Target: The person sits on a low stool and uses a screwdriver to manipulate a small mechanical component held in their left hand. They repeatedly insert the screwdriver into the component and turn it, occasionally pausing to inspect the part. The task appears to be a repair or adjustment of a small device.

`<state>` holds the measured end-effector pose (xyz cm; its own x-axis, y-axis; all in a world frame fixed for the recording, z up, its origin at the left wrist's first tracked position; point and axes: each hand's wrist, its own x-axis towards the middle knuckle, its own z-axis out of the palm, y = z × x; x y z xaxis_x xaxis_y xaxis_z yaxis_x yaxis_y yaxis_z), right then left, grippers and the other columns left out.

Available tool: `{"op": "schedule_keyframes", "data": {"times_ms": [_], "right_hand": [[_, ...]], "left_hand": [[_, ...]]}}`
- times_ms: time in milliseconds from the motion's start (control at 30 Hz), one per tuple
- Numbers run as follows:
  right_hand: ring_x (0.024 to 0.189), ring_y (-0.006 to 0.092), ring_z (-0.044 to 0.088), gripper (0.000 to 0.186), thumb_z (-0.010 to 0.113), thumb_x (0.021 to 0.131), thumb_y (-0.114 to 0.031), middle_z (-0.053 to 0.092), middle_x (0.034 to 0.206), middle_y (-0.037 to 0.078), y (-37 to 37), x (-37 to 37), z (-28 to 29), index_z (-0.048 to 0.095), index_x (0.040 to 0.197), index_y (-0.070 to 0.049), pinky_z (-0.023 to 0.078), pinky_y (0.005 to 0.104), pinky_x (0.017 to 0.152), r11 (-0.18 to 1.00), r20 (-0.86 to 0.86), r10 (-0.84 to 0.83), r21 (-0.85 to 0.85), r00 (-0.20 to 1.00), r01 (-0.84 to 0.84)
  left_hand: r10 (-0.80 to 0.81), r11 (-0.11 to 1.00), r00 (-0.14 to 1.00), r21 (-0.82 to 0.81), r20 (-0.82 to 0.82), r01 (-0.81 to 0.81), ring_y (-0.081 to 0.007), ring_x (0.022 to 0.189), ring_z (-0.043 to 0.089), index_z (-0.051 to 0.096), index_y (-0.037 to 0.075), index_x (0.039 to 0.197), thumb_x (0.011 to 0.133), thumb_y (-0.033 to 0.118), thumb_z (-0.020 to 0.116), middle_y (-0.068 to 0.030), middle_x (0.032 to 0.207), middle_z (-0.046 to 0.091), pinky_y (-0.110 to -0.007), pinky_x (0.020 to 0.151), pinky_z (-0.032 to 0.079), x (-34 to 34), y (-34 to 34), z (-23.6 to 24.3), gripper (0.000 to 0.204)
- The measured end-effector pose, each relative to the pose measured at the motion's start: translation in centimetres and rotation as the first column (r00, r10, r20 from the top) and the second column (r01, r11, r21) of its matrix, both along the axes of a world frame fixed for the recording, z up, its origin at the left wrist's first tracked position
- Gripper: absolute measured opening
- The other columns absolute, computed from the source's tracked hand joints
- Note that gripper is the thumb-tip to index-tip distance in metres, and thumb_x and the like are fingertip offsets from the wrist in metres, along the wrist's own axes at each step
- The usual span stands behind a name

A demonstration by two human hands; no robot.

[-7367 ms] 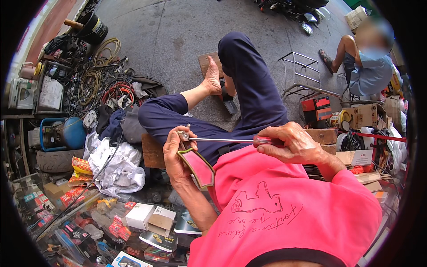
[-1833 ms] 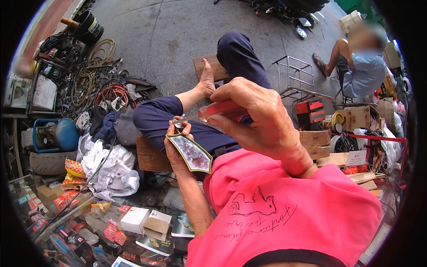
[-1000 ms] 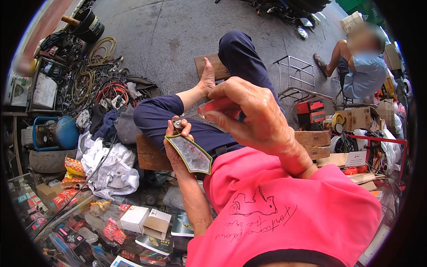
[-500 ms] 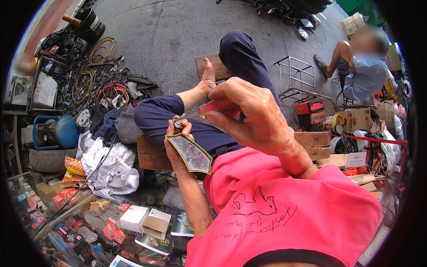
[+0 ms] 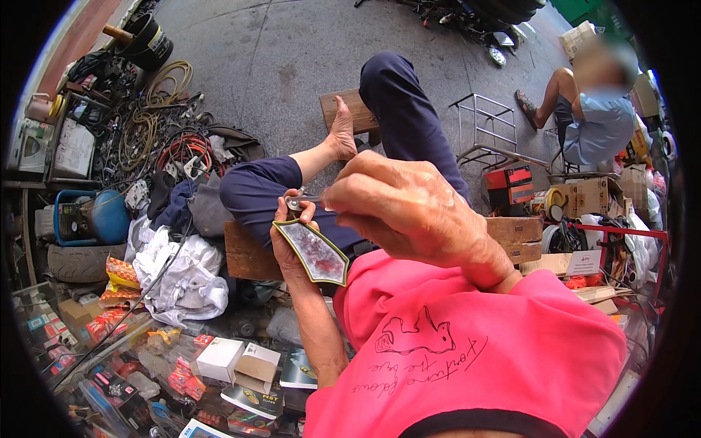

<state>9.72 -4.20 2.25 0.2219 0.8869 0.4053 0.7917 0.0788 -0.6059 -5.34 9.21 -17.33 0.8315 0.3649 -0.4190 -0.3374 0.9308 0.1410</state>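
Observation:
My left hand (image 5: pixel 283 248) is wrapped round a rear-view mirror (image 5: pixel 318 252) with a yellow-green rim and a smudged grey face, shaped like a pointed shield. At the mirror's upper end, by my left fingertips, sits a round metal end (image 5: pixel 293 204). From it a slim metal bar (image 5: pixel 312 198) reaches across to my right hand (image 5: pixel 412 208). My right fingers are closed and pinch the bar's other end, which they hide. Whether the bar is a wrench or part of the mirror's stem, I cannot tell.
My crossed leg (image 5: pixel 255 186) lies beneath the mirror. A wooden bench (image 5: pixel 244 252) is under me. White rags (image 5: pixel 186 281) and a cluttered case of small boxes (image 5: pixel 219 358) lie at left. A metal rack (image 5: pixel 485 120) and a seated person (image 5: pixel 599 124) are at right.
My right hand has come down and turned, its fingers now lower. The metal bar has swung from slanting upward to nearly level. My left hand and the mirror have barely moved.

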Motion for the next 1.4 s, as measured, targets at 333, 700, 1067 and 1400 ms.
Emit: {"op": "schedule_keyframes", "data": {"times_ms": [333, 700, 1067, 1400], "right_hand": [[0.069, 0.0256, 0.065, 0.031, 0.074, 0.078, -0.015, 0.060, 0.084, 0.010, 0.1, 0.4, 0.0, 0.058, 0.102, -0.003, 0.048, 0.0343, 0.057, 0.983, 0.038, -0.157, -0.087, 0.987, 0.160], [0.060, 0.0245, 0.063, 0.024, 0.075, 0.079, -0.021, 0.061, 0.070, 0.007, 0.4, 0.3, -0.8, 0.058, 0.085, -0.005, 0.046, 0.0326, 0.050, 0.956, -0.004, -0.289, -0.053, 0.957, 0.288], [0.056, 0.0219, 0.061, 0.023, 0.075, 0.077, -0.017, 0.059, 0.071, 0.005, -2.2, 0.7, 1.2, 0.059, 0.090, -0.006, 0.045, 0.0306, 0.050, 0.958, 0.088, -0.152, -0.230, 0.984, 0.169], [0.049, 0.0170, 0.053, 0.060, 0.078, 0.070, -0.025, 0.052, 0.066, 0.003, -11.6, 2.4, 0.2, 0.056, 0.120, 0.000, 0.042, 0.0307, 0.042, 0.965, 0.283, 0.075, -0.261, 0.956, 0.002]], "left_hand": [[0.021, 0.999, 0.999, 0.023, 0.046, -0.022, -0.0133, 0.068, 0.050, 0.057, 0.005, 0.110, 0.099, 0.030, 0.049, -0.0117, 0.089, 0.055, -0.022, 0.049, 0.048, 0.2, -0.2, 0.3, 0.029], [-0.044, 0.997, 0.998, 0.063, 0.046, 0.041, -0.0142, 0.068, 0.051, 0.056, 0.005, 0.111, 0.099, 0.030, 0.049, -0.0132, 0.091, 0.056, -0.022, 0.049, 0.049, 0.2, -0.1, 0.2, 0.028], [0.065, 0.973, 0.992, 0.225, -0.104, -0.040, -0.0138, 0.066, 0.053, 0.053, 0.002, 0.114, 0.099, 0.028, 0.047, -0.0105, 0.088, 0.058, -0.023, 0.055, 0.047, -0.4, -1.5, 1.7, 0.031], [0.157, 0.414, 0.975, 0.907, -0.154, 0.077, -0.0040, 0.069, 0.051, 0.058, -0.005, 0.119, 0.077, -0.005, 0.053, -0.0035, 0.086, 0.055, -0.017, 0.061, 0.042, -2.3, -1.3, 14.6, 0.042]]}}
